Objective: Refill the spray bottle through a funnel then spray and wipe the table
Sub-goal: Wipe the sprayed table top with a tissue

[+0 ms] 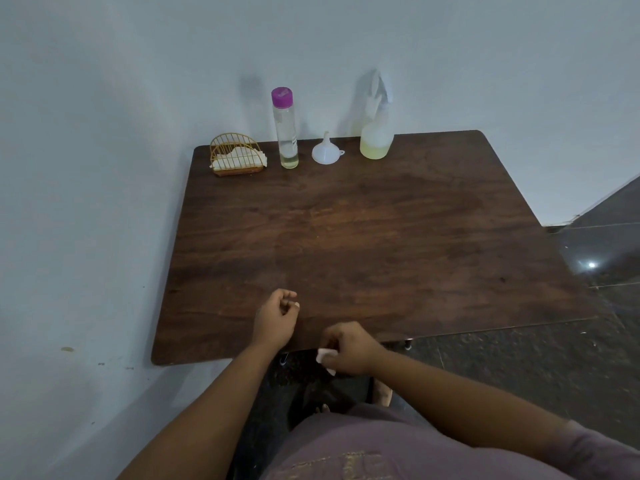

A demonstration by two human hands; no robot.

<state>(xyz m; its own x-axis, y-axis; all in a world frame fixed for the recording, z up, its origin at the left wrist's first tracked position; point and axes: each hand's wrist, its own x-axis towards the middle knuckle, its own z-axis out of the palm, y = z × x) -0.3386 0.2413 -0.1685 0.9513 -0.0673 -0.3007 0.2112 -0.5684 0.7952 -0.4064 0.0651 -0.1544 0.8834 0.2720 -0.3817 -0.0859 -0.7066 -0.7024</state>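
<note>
A translucent spray bottle (376, 133) with yellowish liquid in its base stands at the back of the dark wooden table (363, 237). Left of it a white funnel (326, 152) rests mouth down. Further left stands a tall clear bottle (285, 129) with a purple cap and a little liquid at the bottom. My right hand (349, 348) is at the table's near edge, shut on a crumpled white tissue (325, 356). My left hand (277, 318) rests on the table just left of it, fingers loosely curled, holding nothing.
A gold wire napkin holder (235, 155) with white tissues sits at the back left corner. Pale walls run along the table's left and back sides. Dark tiled floor (588, 358) lies to the right and below the near edge.
</note>
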